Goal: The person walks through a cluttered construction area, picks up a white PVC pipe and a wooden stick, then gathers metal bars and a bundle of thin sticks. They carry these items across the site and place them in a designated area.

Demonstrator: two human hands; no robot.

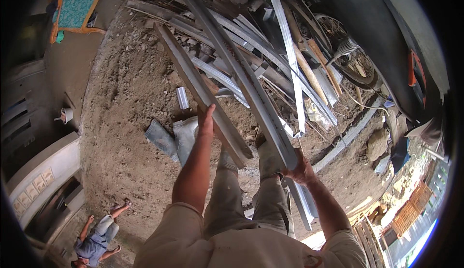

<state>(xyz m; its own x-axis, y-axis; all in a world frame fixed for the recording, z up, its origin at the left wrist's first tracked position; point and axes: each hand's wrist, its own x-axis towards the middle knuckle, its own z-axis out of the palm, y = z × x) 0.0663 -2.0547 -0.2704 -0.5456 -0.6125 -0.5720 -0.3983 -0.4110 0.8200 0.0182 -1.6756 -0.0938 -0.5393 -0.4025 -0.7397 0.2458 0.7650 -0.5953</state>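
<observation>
My left hand (pixel 205 119) is closed around the edge of a long grey-brown metal channel (pixel 188 71), which slants from the scrap pile toward my legs. Its near end hangs by my knees. My right hand (pixel 301 169) grips the near end of a second, longer metal channel (pixel 261 107); its far end reaches over the pile. Below that hand, a shiny silver channel (pixel 302 204) extends beside my right leg; whether the hand also touches it cannot be seen. A pair of grey rubber boots (pixel 185 135) lies left of my legs, near a short silver metal offcut (pixel 182 98).
A heap of metal strips (pixel 220 75), wood and scrap spreads ahead, with a bicycle wheel (pixel 360 70) at its right. A concrete curb (pixel 350 140) crosses the soil on the right. Another person (pixel 96 241) is at lower left. A green-topped, orange-framed item (pixel 79 2) stands far left.
</observation>
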